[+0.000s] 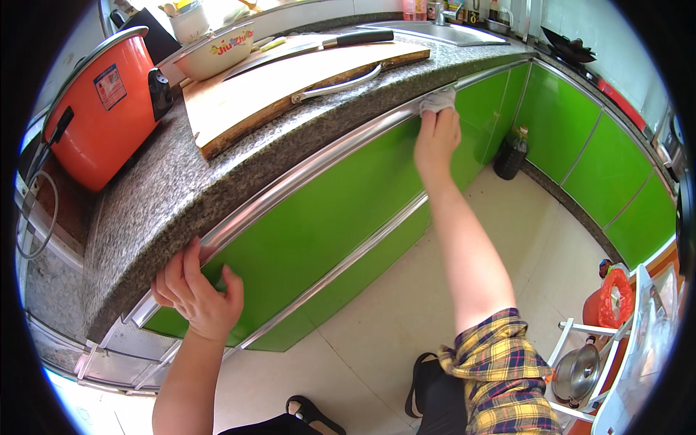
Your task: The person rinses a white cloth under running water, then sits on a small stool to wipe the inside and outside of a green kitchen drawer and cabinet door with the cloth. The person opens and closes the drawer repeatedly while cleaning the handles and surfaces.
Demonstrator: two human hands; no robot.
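My right hand [439, 142] pinches a pale, damp-looking cloth [438, 100] against the metal rail [348, 142] along the top of a green drawer front [326, 217]. To the left, my left hand [198, 291] rests with its fingertips on the rail's near end, just under the edge of the speckled granite countertop [157, 212]. Its thumb is spread apart and it holds nothing. The fingers' far tips are partly hidden beneath the counter edge. The drawer front is flush with the cabinet as far as I can see.
On the counter stand an orange rice cooker [103, 119], an enamel basin [223, 51] and a wooden cutting board [304, 81] carrying a cleaver [364, 38]. A dark bottle [511, 153] stands on the floor by the corner cabinets. A white rack with a steel pot [576, 375] is at right.
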